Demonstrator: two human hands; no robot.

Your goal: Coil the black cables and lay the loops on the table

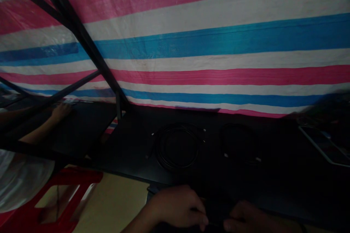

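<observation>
My left hand [182, 205] is at the bottom middle, at the near edge of the black table [131, 153]. Its fingers are curled together, and what they hold, if anything, is too dark to make out. Just right of it, my right hand [246, 216] has its thumb and fingers bent together in a pinch, its contents also hidden in the dark. Beyond my hands lies a coiled black cable [177, 165] with several silvery plugs. A smaller black cable coil [258, 140] with light-coloured plugs rests to its right.
A tablet-like device [325, 145] lies at the table's right. Striped sheeting [218, 76] hangs behind. Black metal bars [93, 51] cross the left side. Another person's hand [61, 111] rests on a second table, above a red stool [65, 178].
</observation>
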